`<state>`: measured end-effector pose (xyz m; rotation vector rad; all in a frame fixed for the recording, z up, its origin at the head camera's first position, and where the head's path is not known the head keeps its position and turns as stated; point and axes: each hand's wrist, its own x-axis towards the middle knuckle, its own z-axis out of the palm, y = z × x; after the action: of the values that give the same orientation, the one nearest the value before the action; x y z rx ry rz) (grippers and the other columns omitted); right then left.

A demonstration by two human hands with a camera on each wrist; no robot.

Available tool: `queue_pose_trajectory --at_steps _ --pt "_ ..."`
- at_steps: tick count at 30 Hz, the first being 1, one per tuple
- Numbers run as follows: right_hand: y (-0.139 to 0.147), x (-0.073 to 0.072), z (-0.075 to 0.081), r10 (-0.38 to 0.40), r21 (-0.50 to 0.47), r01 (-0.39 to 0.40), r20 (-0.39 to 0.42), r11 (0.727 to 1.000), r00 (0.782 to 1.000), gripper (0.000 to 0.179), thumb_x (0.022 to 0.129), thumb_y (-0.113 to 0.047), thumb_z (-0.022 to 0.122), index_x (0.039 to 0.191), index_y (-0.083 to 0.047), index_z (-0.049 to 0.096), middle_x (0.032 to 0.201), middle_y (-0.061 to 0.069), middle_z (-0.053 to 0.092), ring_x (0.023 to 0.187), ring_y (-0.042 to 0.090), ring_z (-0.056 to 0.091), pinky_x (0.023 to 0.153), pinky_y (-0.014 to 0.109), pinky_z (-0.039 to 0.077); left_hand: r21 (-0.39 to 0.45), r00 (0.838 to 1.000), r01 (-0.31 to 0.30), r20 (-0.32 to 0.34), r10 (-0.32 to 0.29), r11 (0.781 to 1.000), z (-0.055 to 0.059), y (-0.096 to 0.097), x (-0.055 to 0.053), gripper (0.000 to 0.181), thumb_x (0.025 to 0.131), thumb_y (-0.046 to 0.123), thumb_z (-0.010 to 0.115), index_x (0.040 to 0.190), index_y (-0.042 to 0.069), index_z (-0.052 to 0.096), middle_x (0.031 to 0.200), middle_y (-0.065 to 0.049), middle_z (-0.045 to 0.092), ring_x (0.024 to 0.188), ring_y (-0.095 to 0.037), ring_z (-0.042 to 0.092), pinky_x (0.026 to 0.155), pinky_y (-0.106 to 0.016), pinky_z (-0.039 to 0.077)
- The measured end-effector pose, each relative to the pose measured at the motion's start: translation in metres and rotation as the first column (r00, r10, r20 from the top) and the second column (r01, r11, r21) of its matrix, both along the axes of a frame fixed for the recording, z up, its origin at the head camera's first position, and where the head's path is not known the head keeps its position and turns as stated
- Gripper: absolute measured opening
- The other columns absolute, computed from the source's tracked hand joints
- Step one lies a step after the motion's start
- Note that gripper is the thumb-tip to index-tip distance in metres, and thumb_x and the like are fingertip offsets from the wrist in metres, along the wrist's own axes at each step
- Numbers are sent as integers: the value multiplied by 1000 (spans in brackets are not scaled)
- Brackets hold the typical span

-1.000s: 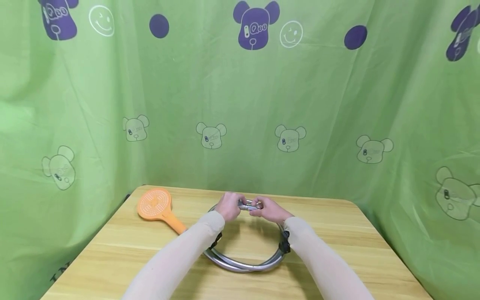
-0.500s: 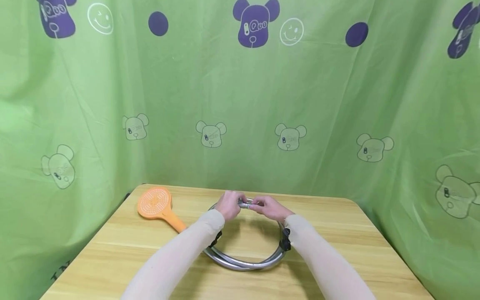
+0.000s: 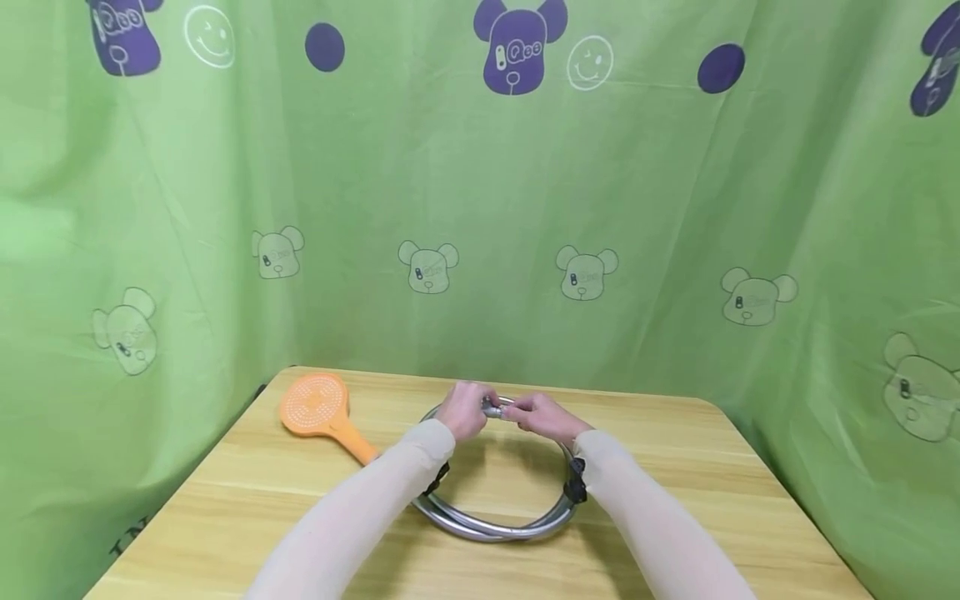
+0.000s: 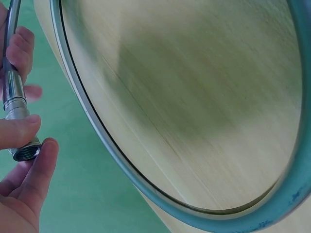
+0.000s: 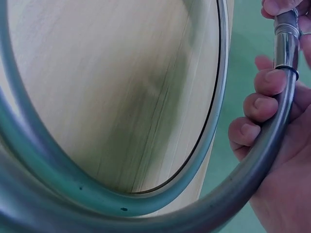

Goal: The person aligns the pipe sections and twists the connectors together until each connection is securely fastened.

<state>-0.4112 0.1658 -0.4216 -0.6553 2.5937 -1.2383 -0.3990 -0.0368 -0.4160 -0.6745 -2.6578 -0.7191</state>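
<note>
A silver shower hose (image 3: 480, 531) lies in a coil on the wooden table in the head view. At the coil's far side, both hands hold one end of it. My left hand (image 3: 462, 410) pinches the metal end fitting (image 4: 18, 110) between thumb and fingers; its threaded opening shows beside the left fingertips in the left wrist view. Just behind that fitting, my right hand (image 3: 546, 417) curls its fingers round the hose, as the right wrist view (image 5: 272, 131) shows. An orange shower head (image 3: 313, 404) lies face up to the left, its handle end hidden by the left forearm.
The table (image 3: 675, 500) has rounded far corners. A green curtain (image 3: 480, 183) with bear prints hangs behind it and along both sides. A black wrist strap (image 3: 576, 481) sits on the right wrist, close to the coil.
My right fingers were spread over the fitting a second ago and now wrap closer round the hose. The left hand keeps its hold. The head view has shifted slightly; the shower head has stayed put.
</note>
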Motion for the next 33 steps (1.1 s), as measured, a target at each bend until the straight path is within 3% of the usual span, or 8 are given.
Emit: queue_pose_trajectory --at_steps 4,10,15,22,29,33 --pt "2 4 0 -29 -24 29 -2 999 1000 32 92 -25 72 112 -3 60 75 -1 53 67 13 46 60 26 38 2 1000 -2 7 2 1000 -2 2 -1 42 70 -13 67 96 19 78 98 2 76 91 -16 68 82 -29 57" --pt "2 4 0 -8 -57 4 -54 998 999 22 90 -11 73 104 -2 59 80 4 56 68 14 45 60 27 37 13 1000 -10 26 10 1000 -1 1 -1 44 70 -14 66 97 18 78 98 0 76 90 -18 68 82 -31 57" --pt "4 4 0 13 -26 -15 -92 1000 996 16 94 -19 70 98 -5 62 81 3 54 68 15 45 60 27 37 18 999 -17 31 17 1000 0 2 0 44 71 -15 65 98 17 79 99 -1 76 93 -19 68 85 -32 57" --pt "5 3 2 55 21 -54 -81 998 995 21 99 -25 63 99 -4 65 70 -3 47 62 13 40 52 23 33 18 1000 -19 13 19 1000 0 4 2 42 71 -14 66 95 17 78 97 1 76 90 -17 68 83 -31 58" --pt "5 2 3 48 56 -45 -51 997 998 21 103 -25 57 94 -9 66 70 -3 46 61 13 39 53 24 32 12 1000 -18 6 18 1000 0 5 3 39 72 -13 66 95 17 78 97 0 76 90 -18 68 83 -32 57" --pt "5 2 2 40 58 -39 -20 998 999 28 105 -26 53 98 -3 67 68 -3 45 59 12 37 53 24 31 17 1000 -19 17 18 1000 0 4 3 39 72 -13 67 94 17 78 97 0 76 90 -18 68 82 -32 57"
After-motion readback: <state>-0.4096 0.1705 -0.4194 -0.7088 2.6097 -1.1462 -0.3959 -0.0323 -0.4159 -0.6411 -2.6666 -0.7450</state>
